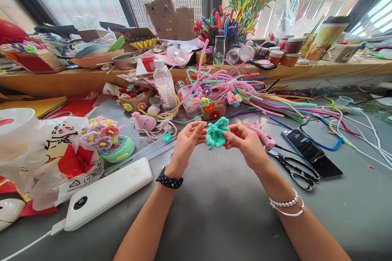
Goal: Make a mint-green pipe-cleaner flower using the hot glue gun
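Observation:
A fuzzy teal pipe-cleaner flower is held up between both hands, above the grey table. My left hand grips its left side, thumb and fingers closed together. From the right, my right hand pinches the flower's edge between thumb and fingers. The fingertips behind the flower are partly hidden. Just beyond my right hand lie a pink glue gun and black-handled scissors. Behind the flower stands a small basket with fuzzy flowers on it.
A white power bank with a cable lies at left, near a green flower-topped piece and a plastic bag. Two phones lie at right. Loose pipe cleaners and bottles crowd the back below a cluttered ledge.

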Demonstrator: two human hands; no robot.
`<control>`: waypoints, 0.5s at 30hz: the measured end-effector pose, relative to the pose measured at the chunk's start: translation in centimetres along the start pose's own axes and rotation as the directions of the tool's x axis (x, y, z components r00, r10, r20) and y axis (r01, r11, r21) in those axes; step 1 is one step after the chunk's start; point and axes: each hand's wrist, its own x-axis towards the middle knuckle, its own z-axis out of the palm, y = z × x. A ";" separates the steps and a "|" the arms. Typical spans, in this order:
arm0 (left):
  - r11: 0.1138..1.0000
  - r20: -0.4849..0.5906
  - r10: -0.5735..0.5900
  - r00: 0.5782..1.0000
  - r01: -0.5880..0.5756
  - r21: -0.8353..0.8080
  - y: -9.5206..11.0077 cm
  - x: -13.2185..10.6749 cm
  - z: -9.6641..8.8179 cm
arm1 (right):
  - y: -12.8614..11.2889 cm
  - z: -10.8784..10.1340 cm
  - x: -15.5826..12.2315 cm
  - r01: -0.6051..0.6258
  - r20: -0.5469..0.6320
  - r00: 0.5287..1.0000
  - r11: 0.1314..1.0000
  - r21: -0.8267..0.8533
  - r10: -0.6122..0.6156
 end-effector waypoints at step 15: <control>0.991 0.023 0.131 0.991 -0.131 0.031 -0.9 -0.2 0.3 | 0.4 0.5 0.0 0.006 0.025 1.000 1.000 -0.021 -0.005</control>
